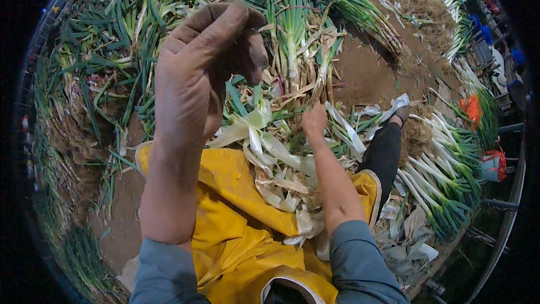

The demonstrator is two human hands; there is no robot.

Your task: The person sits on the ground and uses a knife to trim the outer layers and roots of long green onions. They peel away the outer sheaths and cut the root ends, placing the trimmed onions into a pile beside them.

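Note:
My left hand point(211, 57), soiled on palm and fingers, is raised close to the camera. Its fingers curl loosely, and nothing shows in them. Farther down and forward, my right hand point(315, 120) grips the lower end of a large green onion point(322, 74) with dry brown outer leaves; the fingertips are hidden. Beside that stalk lies a bunch of green onions point(291, 33), white bases towards me. Peeled pale leaves point(261, 135) are heaped between my arms, some on a yellow apron point(236, 185) across my lap.
Unpeeled onions point(67, 114) pile up on the left. Another bundle point(371, 21) lies on the bare soil point(363, 71) ahead. Cleaned white-stemmed onions point(438, 169) line the right, beyond my outstretched leg point(382, 152). A bucket point(491, 166) with a red bag stands at the far right.

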